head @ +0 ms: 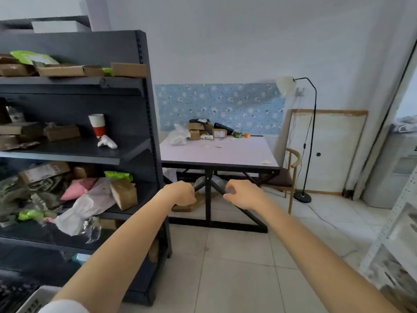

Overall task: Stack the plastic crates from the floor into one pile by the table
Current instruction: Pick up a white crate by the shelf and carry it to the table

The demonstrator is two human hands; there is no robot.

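Two big pieces fill my view, the dark shelf unit (147, 114) on my left and the table (216, 155) ahead. No crate pile shows beside the table, so I judge nearly all the stacking is left. What may be a pale slotted crate (37, 299) sits low at my left; my left hand (180, 193) is fisted on nothing, my right hand (244, 195) loosely curled, empty.

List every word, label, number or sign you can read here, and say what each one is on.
No text here can be read.
White label on the cardboard box on the table: too small and blurred to read.
Red print on the long carton in the dark shelf unit: too blurred to read.
Red and white cup: no lettering can be made out.
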